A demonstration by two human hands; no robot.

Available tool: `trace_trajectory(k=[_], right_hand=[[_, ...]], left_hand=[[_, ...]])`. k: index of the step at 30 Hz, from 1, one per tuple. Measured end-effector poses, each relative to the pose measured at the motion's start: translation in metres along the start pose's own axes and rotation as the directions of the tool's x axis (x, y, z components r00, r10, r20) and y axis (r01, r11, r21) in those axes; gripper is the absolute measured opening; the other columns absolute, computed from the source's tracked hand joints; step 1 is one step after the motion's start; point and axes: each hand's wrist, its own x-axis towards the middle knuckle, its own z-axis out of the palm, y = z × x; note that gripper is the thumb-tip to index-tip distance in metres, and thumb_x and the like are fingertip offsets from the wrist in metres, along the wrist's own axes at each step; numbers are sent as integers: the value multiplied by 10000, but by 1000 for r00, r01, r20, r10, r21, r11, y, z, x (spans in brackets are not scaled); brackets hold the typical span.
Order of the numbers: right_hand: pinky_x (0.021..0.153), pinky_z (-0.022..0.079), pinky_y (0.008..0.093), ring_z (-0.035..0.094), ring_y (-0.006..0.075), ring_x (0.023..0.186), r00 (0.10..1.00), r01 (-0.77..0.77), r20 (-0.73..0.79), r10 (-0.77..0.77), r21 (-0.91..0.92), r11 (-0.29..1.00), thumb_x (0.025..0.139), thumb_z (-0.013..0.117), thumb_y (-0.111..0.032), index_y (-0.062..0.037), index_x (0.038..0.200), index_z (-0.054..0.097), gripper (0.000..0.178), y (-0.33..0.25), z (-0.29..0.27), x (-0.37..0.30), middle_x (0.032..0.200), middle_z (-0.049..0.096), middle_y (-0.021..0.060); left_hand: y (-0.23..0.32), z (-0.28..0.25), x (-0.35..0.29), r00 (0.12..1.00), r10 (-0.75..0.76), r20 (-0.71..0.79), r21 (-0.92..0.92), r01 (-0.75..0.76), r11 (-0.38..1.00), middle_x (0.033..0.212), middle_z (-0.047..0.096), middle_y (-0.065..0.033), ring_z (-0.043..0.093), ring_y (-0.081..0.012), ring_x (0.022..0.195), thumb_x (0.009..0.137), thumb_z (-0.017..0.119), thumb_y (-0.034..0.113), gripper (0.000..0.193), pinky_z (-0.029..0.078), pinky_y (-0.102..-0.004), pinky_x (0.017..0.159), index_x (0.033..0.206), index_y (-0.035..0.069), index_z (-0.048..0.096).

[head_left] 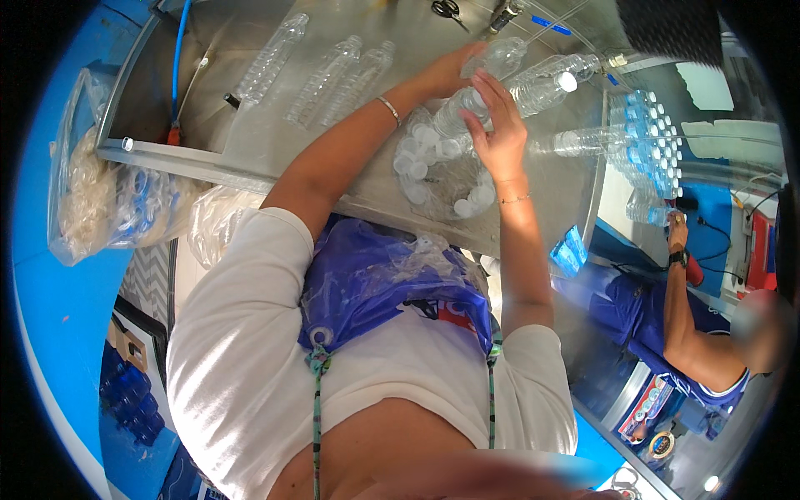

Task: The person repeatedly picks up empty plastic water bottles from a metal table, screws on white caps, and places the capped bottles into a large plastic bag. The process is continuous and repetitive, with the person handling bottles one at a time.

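Observation:
My left hand (454,73) reaches across the metal worktop to a clear plastic bottle (498,57); its fingers are partly hidden but appear closed round the bottle. My right hand (502,133) has its thumb and fingers on either side of the top of another clear bottle (454,115). Just right of it, a clear bottle with a white cap (567,82) leans toward me. Nearer to me, a clear plastic bag (437,187) of loose white caps (408,158) lies below my hands.
Several clear bottles (321,82) lie at the left of the metal worktop (367,162). Scissors (447,10) rest at the far edge. Capped bottles (646,150) stand in rows at right, where a co-worker's hand (677,225) touches one. A bottle (575,142) lies between.

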Motion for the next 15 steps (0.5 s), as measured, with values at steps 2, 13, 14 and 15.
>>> trace_trajectory(k=[2, 13, 14, 15], right_hand=[[881, 514, 362, 616, 304, 1065, 996, -9, -85, 3, -73, 997, 736, 723, -42, -87, 1137, 649, 410, 4, 4, 0, 1193, 621, 124], [964, 428, 376, 505, 331, 1201, 868, -222, -216, 448, 637, 738, 838, 685, -214, -25, 1356, 423, 611, 29, 15, 13, 1304, 495, 225], [968, 415, 378, 490, 334, 1208, 871, -310, -240, 429, 409, 858, 840, 687, -263, -9, 1361, 398, 647, 37, 11, 20, 1311, 476, 234], [972, 401, 381, 474, 337, 1216, 878, -349, -291, 380, 156, 924, 842, 688, -312, 8, 1365, 374, 689, 47, 10, 28, 1318, 457, 242]], left_hand=[[4, -6, -11, 999, -37, -4, 91, 37, 995, 1377, 435, -233, 422, -366, 1280, 723, 715, 117, 818, 350, -399, 1068, 1424, 28, 301], [75, -3, -86, 979, -204, -8, 36, 205, 978, 1306, 490, -263, 485, -382, 1208, 641, 816, 234, 872, 399, -427, 1007, 1359, -10, 387], [74, 0, -87, 975, -223, -21, 13, 223, 975, 1296, 499, -262, 496, -381, 1196, 641, 823, 253, 863, 403, -430, 1000, 1347, -9, 403], [70, 1, -86, 966, -256, -28, -8, 255, 967, 1285, 509, -261, 506, -380, 1184, 641, 830, 272, 854, 408, -432, 993, 1335, -8, 419]])
